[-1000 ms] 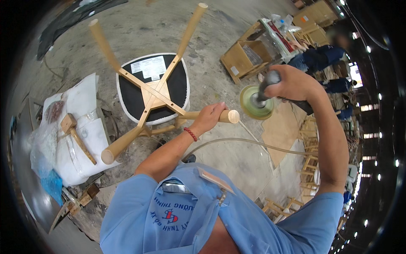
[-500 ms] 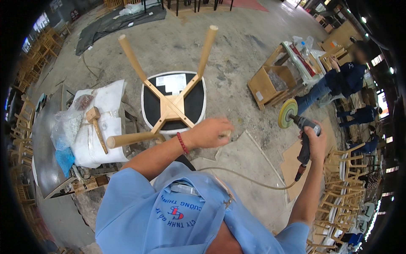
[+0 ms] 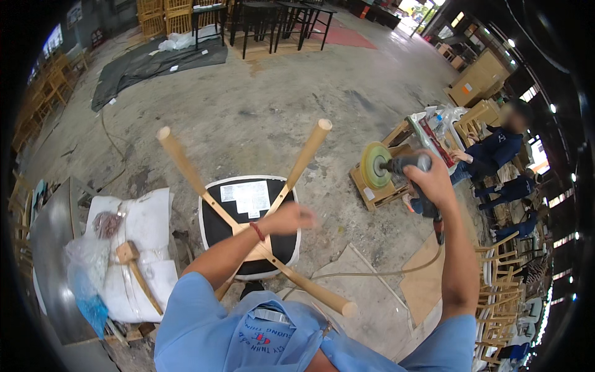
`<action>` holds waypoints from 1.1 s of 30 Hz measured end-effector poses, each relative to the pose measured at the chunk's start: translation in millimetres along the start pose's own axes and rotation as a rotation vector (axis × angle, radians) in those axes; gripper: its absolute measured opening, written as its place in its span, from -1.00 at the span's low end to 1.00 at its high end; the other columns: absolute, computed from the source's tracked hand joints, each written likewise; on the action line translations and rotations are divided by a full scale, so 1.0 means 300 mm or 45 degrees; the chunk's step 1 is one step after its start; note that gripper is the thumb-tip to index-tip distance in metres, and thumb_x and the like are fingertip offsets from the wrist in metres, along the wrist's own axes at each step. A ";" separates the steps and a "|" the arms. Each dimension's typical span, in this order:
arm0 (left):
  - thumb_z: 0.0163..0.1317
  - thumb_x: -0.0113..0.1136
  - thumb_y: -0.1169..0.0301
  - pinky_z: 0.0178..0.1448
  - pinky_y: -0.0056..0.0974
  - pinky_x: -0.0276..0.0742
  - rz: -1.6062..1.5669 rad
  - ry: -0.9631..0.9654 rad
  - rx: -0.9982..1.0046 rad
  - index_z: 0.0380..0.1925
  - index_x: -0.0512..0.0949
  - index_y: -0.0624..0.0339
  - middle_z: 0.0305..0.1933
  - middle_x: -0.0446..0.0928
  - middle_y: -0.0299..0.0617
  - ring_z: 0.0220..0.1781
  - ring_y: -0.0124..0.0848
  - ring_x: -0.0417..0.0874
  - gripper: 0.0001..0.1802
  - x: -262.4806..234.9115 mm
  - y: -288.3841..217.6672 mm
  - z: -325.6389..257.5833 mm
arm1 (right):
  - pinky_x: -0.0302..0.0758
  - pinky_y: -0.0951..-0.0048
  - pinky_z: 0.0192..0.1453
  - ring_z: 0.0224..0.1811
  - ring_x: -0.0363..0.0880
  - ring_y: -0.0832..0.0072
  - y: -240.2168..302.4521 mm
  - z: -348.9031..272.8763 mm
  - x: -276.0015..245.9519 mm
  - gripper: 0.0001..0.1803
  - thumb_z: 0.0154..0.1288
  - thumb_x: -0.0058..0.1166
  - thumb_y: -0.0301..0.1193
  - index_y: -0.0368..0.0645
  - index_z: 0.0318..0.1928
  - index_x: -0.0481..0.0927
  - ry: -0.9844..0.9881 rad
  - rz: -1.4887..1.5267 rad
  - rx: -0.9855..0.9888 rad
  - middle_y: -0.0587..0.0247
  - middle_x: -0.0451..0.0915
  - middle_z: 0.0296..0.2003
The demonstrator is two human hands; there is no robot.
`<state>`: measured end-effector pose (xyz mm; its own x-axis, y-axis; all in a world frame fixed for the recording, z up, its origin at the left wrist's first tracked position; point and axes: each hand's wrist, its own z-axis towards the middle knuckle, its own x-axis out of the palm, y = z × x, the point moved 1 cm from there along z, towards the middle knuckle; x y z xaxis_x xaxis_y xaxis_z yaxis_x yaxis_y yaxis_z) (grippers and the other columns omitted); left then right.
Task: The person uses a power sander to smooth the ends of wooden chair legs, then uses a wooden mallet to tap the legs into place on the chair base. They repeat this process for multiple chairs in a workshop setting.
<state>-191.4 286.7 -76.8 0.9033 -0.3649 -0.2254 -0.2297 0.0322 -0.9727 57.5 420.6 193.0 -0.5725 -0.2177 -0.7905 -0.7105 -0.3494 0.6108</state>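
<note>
Stool (image 3: pixel 260 252) upside down. Right hand (image 3: pixel 434 180) grips sander (image 3: pixel 401 165); left hand (image 3: pixel 287 219) blurred over seat (image 3: pixel 216 230), can't tell if closed. Clear bag (image 3: pixel 87 261) at left edge of white pad (image 3: pixel 155 228), contents unclear.

A white pad (image 3: pixel 149 214) carries a mallet (image 3: pixel 137 274), handle toward its near-right corner; a plastic bag (image 3: pixel 87 266) overlaps the pad's left edge.

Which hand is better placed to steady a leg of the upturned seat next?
Probably the left hand: it hangs over the upturned seat, close to its far-right leg, and seems empty, though blurred. The right hand grips a power tool off to the right.
</note>
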 end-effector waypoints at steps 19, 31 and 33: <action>0.07 0.32 0.33 0.02 -0.09 0.52 -0.132 -0.790 0.100 0.01 0.47 0.15 -0.12 0.63 0.05 -0.03 -0.02 0.65 -0.53 -0.383 0.005 0.523 | 0.56 0.26 0.06 -0.09 0.69 0.13 0.223 0.609 0.162 -0.20 -0.16 0.35 -0.09 -0.46 0.03 0.55 0.115 -0.549 0.114 -0.25 0.67 -0.17; 0.13 0.34 0.31 0.04 -0.09 0.52 -0.163 -0.824 0.114 0.05 0.48 0.18 -0.05 0.62 0.06 0.02 -0.07 0.65 -0.52 -0.389 -0.011 0.507 | 0.55 0.33 0.02 -0.20 0.68 0.23 0.256 0.571 0.183 -0.22 -0.15 0.34 -0.10 -0.44 0.03 0.55 0.070 -0.639 -0.022 -0.09 0.68 -0.27; 0.14 0.33 0.30 0.06 -0.09 0.52 -0.199 -0.737 0.056 0.05 0.48 0.21 -0.02 0.62 0.06 0.04 -0.09 0.65 -0.52 -0.393 -0.008 0.462 | 0.55 0.33 0.05 -0.17 0.67 0.19 0.251 0.568 0.150 -0.19 -0.16 0.32 -0.07 -0.45 0.05 0.54 0.084 -0.592 0.014 -0.14 0.67 -0.22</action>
<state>-247.1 458.7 -55.4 0.9786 0.1970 -0.0603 -0.0739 0.0623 -0.9953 -91.4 539.9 211.1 -0.1655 -0.0978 -0.9814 -0.8898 -0.4143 0.1913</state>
